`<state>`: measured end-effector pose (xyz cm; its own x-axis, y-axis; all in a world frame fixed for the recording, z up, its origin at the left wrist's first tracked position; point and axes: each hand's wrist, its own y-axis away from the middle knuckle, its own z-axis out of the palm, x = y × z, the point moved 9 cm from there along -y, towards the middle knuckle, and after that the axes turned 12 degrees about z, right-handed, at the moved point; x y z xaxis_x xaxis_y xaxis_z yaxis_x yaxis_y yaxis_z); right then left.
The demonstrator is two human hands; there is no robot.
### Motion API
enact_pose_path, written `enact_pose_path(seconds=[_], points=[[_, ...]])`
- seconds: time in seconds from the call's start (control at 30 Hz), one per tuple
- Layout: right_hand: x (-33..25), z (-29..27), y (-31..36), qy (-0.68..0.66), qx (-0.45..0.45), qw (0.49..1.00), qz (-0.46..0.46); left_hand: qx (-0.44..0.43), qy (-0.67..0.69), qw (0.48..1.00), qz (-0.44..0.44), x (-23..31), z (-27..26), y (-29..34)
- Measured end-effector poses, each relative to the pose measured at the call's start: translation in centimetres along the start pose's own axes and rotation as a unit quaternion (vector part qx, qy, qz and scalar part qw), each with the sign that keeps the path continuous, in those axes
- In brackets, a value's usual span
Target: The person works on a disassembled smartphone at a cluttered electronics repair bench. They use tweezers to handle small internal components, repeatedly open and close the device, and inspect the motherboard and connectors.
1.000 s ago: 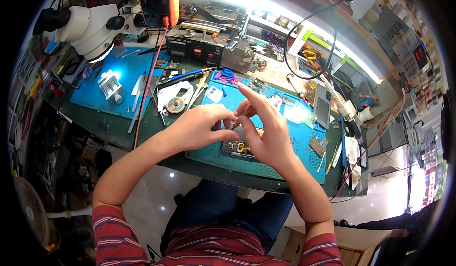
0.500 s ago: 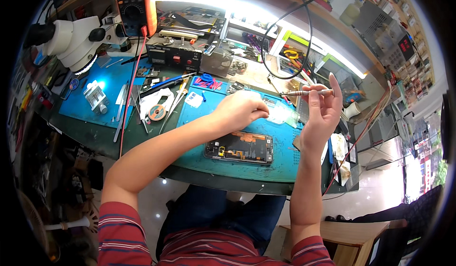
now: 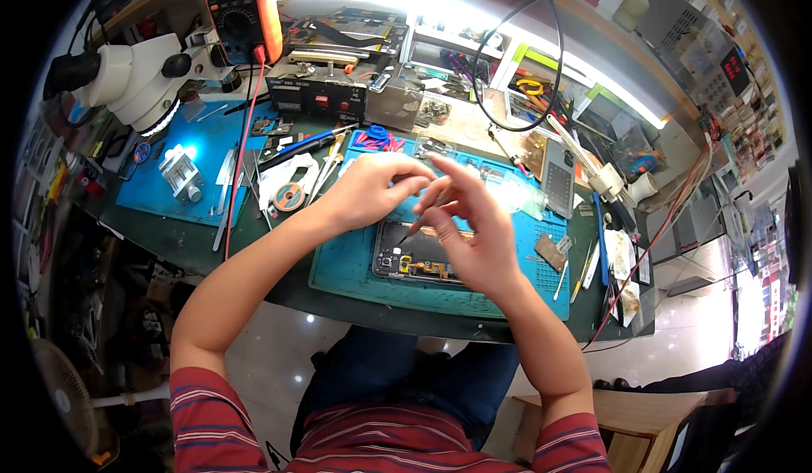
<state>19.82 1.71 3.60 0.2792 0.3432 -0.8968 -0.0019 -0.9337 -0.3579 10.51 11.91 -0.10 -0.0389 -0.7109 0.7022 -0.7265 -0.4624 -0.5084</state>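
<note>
While the left hand point(image 3: 372, 190) hangs bent over the far left edge of the opened phone point(image 3: 419, 263), the right hand point(image 3: 474, 232) reaches in above its right part with a slim pointed tool point(image 3: 412, 229) pinched in its grip. The phone lies flat on a blue mat point(image 3: 351, 274) near the front of the dark worktop point(image 3: 161, 236), inner side up, its left end in view and its right end largely covered by the right hand. The chief change is in the right hand: half a second earlier it was raised well to the right with the tool held crosswise, leaving the phone's interior exposed; now it is back near the left hand, and the tool slants down and to the left over the phone. This, by judgement, brings the tool from a position of handling to one of use on the phone's left part, although whether the tip touches cannot be told. The left thumb and fingers curl toward one another; whether they hold anything small is not discernible. Farther off to the left stand a wire spool point(image 3: 289, 196) and a microscope point(image 3: 139, 76); to the right lies a brown plate point(image 3: 551, 254).
</note>
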Motion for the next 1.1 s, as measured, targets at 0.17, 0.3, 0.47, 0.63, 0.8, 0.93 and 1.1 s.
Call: enact_pose_path(seconds=[0.17, 0.3, 0.47, 0.63, 0.8, 0.93, 1.1], points=[[-1.0, 2.6, 0.3, 0.068, -0.044, 0.996, -0.038, -0.051, 0.010, 0.999, -0.003, 2.7, -1.7, 5.7], [-0.9, 3.2, 0.2, 0.058, -0.063, 0.996, -0.014, -0.061, 0.033, 0.998, 0.001, 3.5, -1.6, 7.7], [-1.0, 3.4, 0.4, 0.072, -0.065, 0.995, -0.025, -0.050, 0.038, 0.998, 0.015, 3.5, -1.5, 7.9], [-1.1, 3.2, 0.3, 0.077, -0.058, 0.995, -0.035, -0.055, 0.055, 0.996, -0.031, 3.1, -1.5, 7.9], [-2.6, 4.0, 0.5, 0.156, -0.101, 0.980, -0.072, -0.062, 0.040, 0.997, -0.008, 3.0, -1.6, 8.2], [-4.4, 4.2, 0.3, 0.232, -0.064, 0.964, -0.115, -0.027, 0.105, 0.994, -0.021, 4.1, -2.0, 8.1], [-2.9, 4.9, 0.1, 0.093, -0.127, 0.987, -0.022, -0.012, 0.154, 0.985, -0.075, 3.6, -1.5, 8.4]])
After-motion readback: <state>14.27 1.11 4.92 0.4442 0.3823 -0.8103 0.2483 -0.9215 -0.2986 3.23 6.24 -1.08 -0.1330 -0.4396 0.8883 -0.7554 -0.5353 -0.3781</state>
